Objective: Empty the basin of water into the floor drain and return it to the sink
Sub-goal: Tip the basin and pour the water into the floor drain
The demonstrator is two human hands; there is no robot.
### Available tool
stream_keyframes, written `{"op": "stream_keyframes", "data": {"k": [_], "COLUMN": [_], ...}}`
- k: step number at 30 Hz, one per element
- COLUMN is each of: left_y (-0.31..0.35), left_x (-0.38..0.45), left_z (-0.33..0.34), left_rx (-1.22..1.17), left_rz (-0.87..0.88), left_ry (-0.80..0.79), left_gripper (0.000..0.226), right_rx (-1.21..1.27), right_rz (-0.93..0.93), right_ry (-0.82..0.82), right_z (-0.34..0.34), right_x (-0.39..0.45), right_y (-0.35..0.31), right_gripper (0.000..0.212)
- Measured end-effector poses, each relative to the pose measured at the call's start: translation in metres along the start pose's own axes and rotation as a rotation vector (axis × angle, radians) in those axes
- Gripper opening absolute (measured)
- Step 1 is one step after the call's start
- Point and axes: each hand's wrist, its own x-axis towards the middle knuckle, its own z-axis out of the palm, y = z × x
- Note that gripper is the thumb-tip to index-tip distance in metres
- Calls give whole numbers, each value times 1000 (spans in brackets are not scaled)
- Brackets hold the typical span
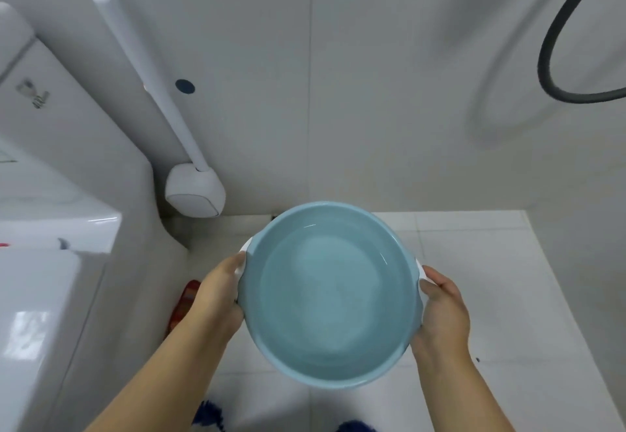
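Between the left hand [216, 299] at nine o'clock and right hand [442, 313] at three, each gripping a white handle, the water-filled basin [330, 294] hangs level.

Two bare forearms, entering from the lower edge of the head view; no sleeves, cuffs or fabric anywhere along them; no watch, bracelet or band at either wrist; left hand [216, 291] bare, ungloved, no ring visible on the parts in view; right hand [442, 311] likewise bare and ungloved, no ring to be seen; nails short where visible, finish too small to tell; at the bottom edge, blue-and-white fuzzy slippers [208, 414] worn on the feet, only their tips in view; upper arms, shoulders and clothing out of frame.
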Motion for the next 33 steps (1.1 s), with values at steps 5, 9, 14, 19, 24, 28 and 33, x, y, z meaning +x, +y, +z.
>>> {"op": "stream_keyframes", "data": {"k": [5, 9, 14, 19, 24, 28, 33], "left_y": [-36, -51, -64, -79, -88, -102, -118], "left_x": [83, 134, 184, 222, 252, 276, 295], "left_z": [-4, 0, 1, -4, -10, -18, -26], "left_rx": [-11, -50, -84, -73, -31, 37, 149], "left_rz": [-24, -36, -21, -6, 26, 65, 100], "left_ry": [25, 32, 5, 8, 14, 9, -3], "left_gripper": [25, 25, 26, 16, 18, 20, 24], "right_rx": [-23, -38, -82, -124, -120, -140, -181], "right_rz": [-13, -29, -41, -25, -27, -27, -40], "right_ry": [-23, -48, -70, -68, -76, -73, -68], "right_z": [18, 34, 55, 72, 83, 81, 80], "right_x": [65, 110, 149, 171, 186, 203, 219], "right_y": [52, 84, 118, 140, 160, 182, 197], "right_gripper": [30, 31, 33, 37, 40, 38, 32]}}
